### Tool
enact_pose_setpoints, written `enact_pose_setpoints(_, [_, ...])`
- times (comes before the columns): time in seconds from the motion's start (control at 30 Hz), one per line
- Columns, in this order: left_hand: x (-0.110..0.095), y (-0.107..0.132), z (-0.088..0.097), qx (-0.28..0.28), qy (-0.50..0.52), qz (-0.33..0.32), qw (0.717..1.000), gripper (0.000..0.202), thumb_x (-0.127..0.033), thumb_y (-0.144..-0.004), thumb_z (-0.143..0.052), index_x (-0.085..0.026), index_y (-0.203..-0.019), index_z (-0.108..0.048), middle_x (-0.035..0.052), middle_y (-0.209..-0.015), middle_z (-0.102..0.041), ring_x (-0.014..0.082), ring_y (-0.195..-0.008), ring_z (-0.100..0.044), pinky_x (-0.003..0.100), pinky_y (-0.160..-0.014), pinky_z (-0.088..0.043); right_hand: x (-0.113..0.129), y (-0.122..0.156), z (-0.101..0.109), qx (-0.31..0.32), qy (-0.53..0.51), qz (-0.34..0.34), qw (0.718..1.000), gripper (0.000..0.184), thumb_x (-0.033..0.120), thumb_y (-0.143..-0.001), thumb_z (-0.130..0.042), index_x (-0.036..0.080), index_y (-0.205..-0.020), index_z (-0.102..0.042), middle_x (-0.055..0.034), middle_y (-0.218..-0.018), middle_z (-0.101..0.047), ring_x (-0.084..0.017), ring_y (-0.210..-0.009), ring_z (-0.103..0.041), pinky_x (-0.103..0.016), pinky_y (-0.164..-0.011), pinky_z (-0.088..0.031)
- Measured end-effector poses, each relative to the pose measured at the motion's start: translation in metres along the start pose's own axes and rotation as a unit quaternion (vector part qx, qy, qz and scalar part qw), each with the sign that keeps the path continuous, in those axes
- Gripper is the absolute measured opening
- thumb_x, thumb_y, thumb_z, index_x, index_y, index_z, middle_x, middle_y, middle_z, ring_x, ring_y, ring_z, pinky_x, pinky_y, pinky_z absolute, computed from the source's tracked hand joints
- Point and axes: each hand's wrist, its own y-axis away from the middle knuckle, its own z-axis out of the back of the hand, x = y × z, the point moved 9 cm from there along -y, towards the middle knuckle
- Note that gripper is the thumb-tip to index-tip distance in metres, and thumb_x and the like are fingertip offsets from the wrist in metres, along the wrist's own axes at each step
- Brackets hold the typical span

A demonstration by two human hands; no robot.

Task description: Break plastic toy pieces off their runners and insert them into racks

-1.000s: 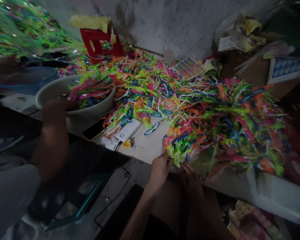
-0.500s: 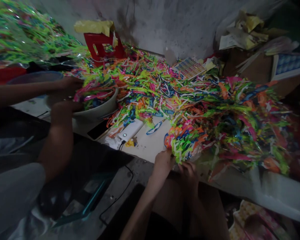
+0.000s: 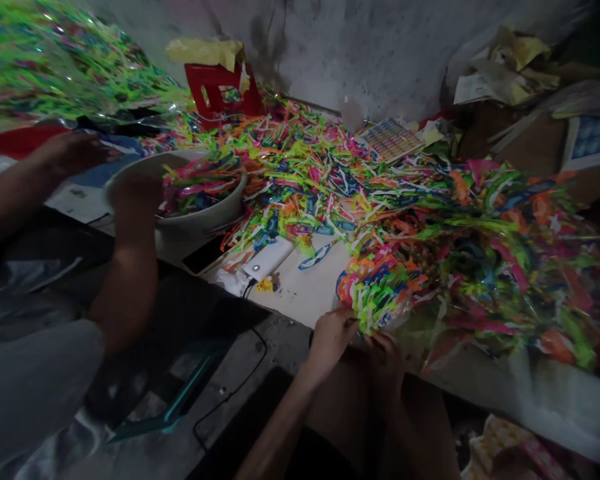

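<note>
We see left hand [image 3: 331,339] and right hand [image 3: 384,355] close together, lower centre of frame, at near edge of colourful bundle [image 3: 377,300] (green frontmost); too dim to tell grip.

Strips [image 3: 310,173] lie heaped across the counter [image 3: 305,293]; left of them stands a basin [image 3: 203,222] with more inside; behind it, a stool [image 3: 215,83]; before the heap, a device [image 3: 273,259]; right of that, a bundle [image 3: 375,300] near the counter's front edge.
</note>
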Motion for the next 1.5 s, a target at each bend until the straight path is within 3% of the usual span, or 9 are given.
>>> enact_pose_setpoints(0.23, [0.003,0.013,-0.009,-0.058,0.036,-0.052,0.996,0.019,-0.020,-0.078,-0.056,-0.022,-0.097,-0.059,0.0024,-0.109,-0.058,0.0163,-0.087,-0.059,0.023,-0.071,-0.045,-0.007,0.011,0.000,0.021,-0.001,-0.017,1.000,0.021,0.027,-0.086,-0.051,0.018,-0.101,-0.062,-0.0096,-0.095,-0.060,-0.020,-0.089,-0.059,-0.038,-0.076,-0.052])
enact_pose_setpoints(0.53, [0.007,0.012,-0.016,-0.074,0.042,-0.074,0.994,0.011,-0.020,-0.080,-0.054,-0.023,-0.090,-0.055,-0.0004,-0.101,-0.056,0.0138,-0.084,-0.058,0.022,-0.066,-0.042,0.003,0.004,0.001,0.024,-0.006,0.004,1.000,0.018,0.027,-0.086,-0.053,0.019,-0.099,-0.061,-0.0081,-0.094,-0.059,-0.018,-0.086,-0.060,-0.031,-0.066,-0.053])
enact_pose_setpoints(0.73, [0.012,0.007,-0.026,-0.051,0.001,-0.093,0.994,0.014,-0.029,-0.081,-0.052,-0.022,-0.093,-0.055,0.0020,-0.102,-0.056,0.0164,-0.086,-0.058,0.024,-0.066,-0.044,0.007,0.000,0.002,0.022,-0.001,0.036,0.999,0.015,0.023,-0.086,-0.053,0.020,-0.099,-0.060,-0.0066,-0.092,-0.060,-0.018,-0.087,-0.059,-0.034,-0.073,-0.052])
enact_pose_setpoints(0.83, [0.015,0.006,-0.030,-0.066,0.024,-0.093,0.993,0.013,-0.028,-0.080,-0.051,-0.021,-0.090,-0.056,0.0023,-0.099,-0.057,0.0155,-0.085,-0.058,0.024,-0.067,-0.044,0.005,0.000,0.003,0.023,0.001,0.048,0.999,0.014,0.022,-0.086,-0.054,0.020,-0.098,-0.060,-0.0067,-0.091,-0.060,-0.018,-0.087,-0.059,-0.034,-0.072,-0.053])
enact_pose_setpoints(1.13, [0.017,0.008,-0.033,-0.084,0.069,-0.091,0.990,0.024,-0.025,-0.080,-0.051,-0.022,-0.104,-0.057,0.0029,-0.104,-0.058,0.0137,-0.085,-0.058,0.023,-0.067,-0.045,-0.003,0.000,0.002,0.025,-0.003,0.035,0.999,0.015,0.027,-0.085,-0.054,0.019,-0.094,-0.063,-0.0070,-0.089,-0.061,-0.018,-0.084,-0.061,-0.034,-0.069,-0.054])
enact_pose_setpoints(1.3, [0.022,0.008,-0.038,-0.073,0.052,-0.049,0.995,0.023,-0.028,-0.083,-0.049,-0.022,-0.103,-0.057,0.0042,-0.113,-0.058,0.0152,-0.088,-0.059,0.027,-0.074,-0.047,-0.002,0.000,-0.001,0.043,0.005,0.011,0.999,0.017,0.029,-0.086,-0.052,0.019,-0.097,-0.060,-0.0085,-0.093,-0.062,-0.020,-0.088,-0.060,-0.036,-0.072,-0.053])
enact_pose_setpoints(1.5, [0.030,0.021,-0.027,-0.105,0.138,0.015,0.985,0.024,-0.029,-0.084,-0.047,-0.024,-0.107,-0.048,-0.0012,-0.093,-0.065,0.0115,-0.069,-0.061,0.024,-0.065,-0.047,-0.012,0.000,-0.011,0.080,-0.013,-0.118,0.990,0.028,0.041,-0.085,-0.048,0.017,-0.093,-0.060,-0.0107,-0.089,-0.066,-0.022,-0.083,-0.063,-0.036,-0.071,-0.052])
